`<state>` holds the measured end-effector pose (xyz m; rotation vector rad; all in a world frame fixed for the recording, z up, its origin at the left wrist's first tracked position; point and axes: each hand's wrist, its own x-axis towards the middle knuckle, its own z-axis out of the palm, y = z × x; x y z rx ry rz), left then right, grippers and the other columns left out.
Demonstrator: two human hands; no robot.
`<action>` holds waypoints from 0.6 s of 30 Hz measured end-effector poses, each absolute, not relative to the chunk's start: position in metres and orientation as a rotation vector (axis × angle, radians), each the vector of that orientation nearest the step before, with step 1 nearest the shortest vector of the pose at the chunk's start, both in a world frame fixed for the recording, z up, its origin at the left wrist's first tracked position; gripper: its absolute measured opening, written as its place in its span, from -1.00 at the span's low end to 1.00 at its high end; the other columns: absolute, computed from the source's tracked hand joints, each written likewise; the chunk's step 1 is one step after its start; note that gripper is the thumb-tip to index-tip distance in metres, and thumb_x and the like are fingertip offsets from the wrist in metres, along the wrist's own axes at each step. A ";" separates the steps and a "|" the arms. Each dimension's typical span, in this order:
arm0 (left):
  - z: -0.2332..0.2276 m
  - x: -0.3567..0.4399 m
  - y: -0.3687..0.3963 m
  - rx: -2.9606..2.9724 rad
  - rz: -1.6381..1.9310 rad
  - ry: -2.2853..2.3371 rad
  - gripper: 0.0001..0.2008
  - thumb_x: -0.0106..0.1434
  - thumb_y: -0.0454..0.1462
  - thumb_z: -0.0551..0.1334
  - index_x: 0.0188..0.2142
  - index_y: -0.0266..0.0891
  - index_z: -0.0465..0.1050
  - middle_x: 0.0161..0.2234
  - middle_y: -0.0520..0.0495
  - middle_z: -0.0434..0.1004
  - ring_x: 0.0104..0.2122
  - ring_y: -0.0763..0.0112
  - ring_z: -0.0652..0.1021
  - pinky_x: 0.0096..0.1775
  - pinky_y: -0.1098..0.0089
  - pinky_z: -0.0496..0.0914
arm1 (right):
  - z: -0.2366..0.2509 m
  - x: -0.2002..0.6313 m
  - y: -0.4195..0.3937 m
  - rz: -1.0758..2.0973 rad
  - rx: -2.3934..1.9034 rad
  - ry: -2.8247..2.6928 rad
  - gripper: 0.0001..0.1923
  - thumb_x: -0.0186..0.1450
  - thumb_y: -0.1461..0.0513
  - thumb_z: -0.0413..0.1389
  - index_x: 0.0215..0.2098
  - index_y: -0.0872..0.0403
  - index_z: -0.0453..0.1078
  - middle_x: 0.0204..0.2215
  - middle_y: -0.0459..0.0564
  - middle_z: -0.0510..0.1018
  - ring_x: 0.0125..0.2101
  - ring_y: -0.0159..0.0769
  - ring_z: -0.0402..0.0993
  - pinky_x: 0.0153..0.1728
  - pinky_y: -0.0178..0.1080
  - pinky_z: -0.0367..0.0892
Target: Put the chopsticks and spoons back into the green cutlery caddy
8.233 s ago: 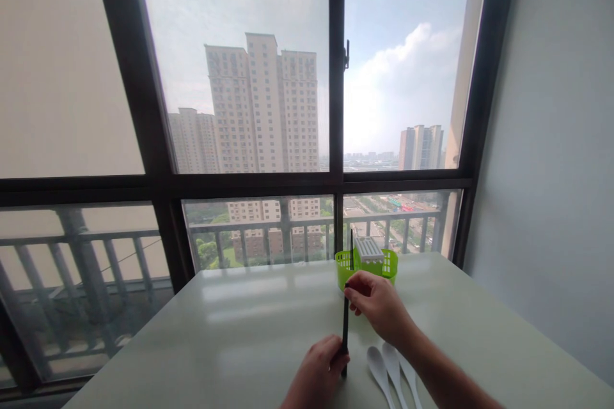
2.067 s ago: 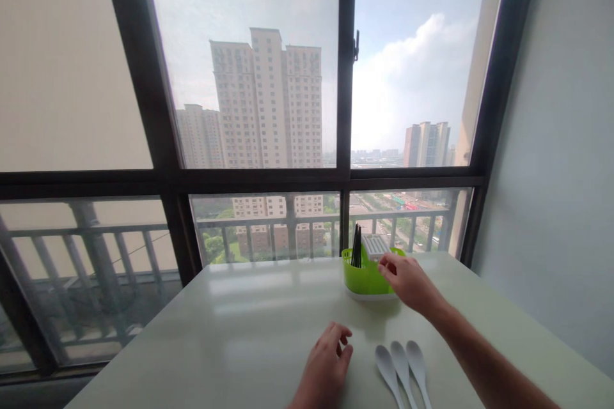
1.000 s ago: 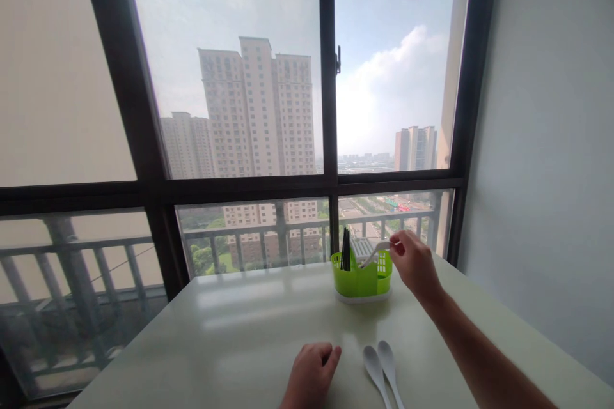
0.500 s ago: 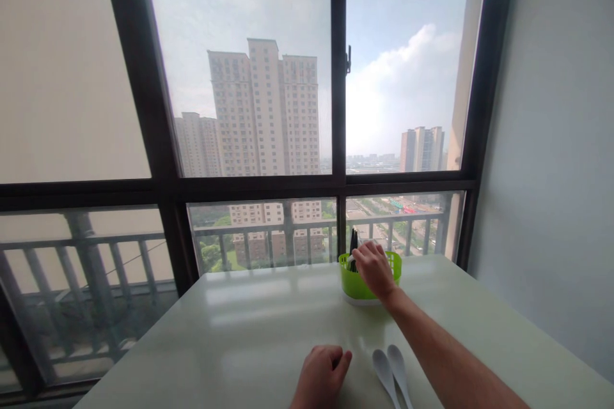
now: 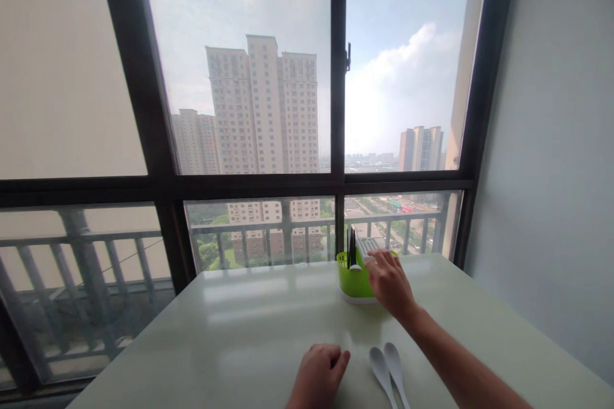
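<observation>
Head view: a lime-green plastic holder (image 5: 352,285) stands on a pale, glossy surface (image 5: 249,332), toward 5 o'clock from the middle.

The holder is rounded, with pierced upper walls and a white base; thin black chopsticks (image 5: 352,248) stand upright at its 9 o'clock end beside a smooth white rounded piece (image 5: 355,267), and a light slatted part (image 5: 368,245) tops its middle. The right hand (image 5: 389,281), forearm slanting in from 5 o'clock, bends over the holder's 3 o'clock side; whether its curled fingers grip anything cannot be told. The left hand (image 5: 320,372) rests in a loose fist at 7 o'clock from the holder. Two smooth white spoons (image 5: 380,367) lie at its 3 o'clock, oval bowls toward the holder.
</observation>
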<state>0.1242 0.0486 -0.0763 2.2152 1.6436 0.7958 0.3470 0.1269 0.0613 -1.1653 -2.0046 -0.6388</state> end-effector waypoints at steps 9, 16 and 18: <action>-0.074 0.123 0.047 2.203 0.795 1.648 -0.56 0.40 -0.05 0.06 -0.58 -0.19 0.21 -0.56 0.07 0.27 -0.44 0.41 0.31 -0.29 0.38 0.13 | -0.005 0.393 0.091 0.733 -1.632 -2.413 -0.68 0.15 0.27 0.25 -0.10 0.03 0.57 -0.29 -0.04 0.63 -0.45 -0.32 0.53 -0.44 -0.35 0.26; -0.075 0.122 0.048 2.196 0.805 1.652 -0.55 0.39 -0.05 0.05 -0.59 -0.18 0.23 -0.56 0.06 0.29 -0.45 0.40 0.30 -0.28 0.38 0.16 | -0.041 0.406 0.098 0.878 -1.573 -2.129 -0.82 0.05 0.42 0.13 -0.39 0.11 0.51 -0.51 -0.15 0.54 -0.57 -0.43 0.43 -0.59 -0.44 0.18; -0.075 0.122 0.049 2.193 0.808 1.663 -0.54 0.39 -0.04 0.05 -0.59 -0.18 0.24 -0.57 0.05 0.29 -0.45 0.39 0.30 -0.28 0.38 0.15 | -0.033 0.414 0.105 0.933 -1.564 -2.095 -0.84 0.08 0.41 0.11 -0.39 0.12 0.48 -0.56 -0.17 0.51 -0.62 -0.43 0.41 -0.62 -0.43 0.19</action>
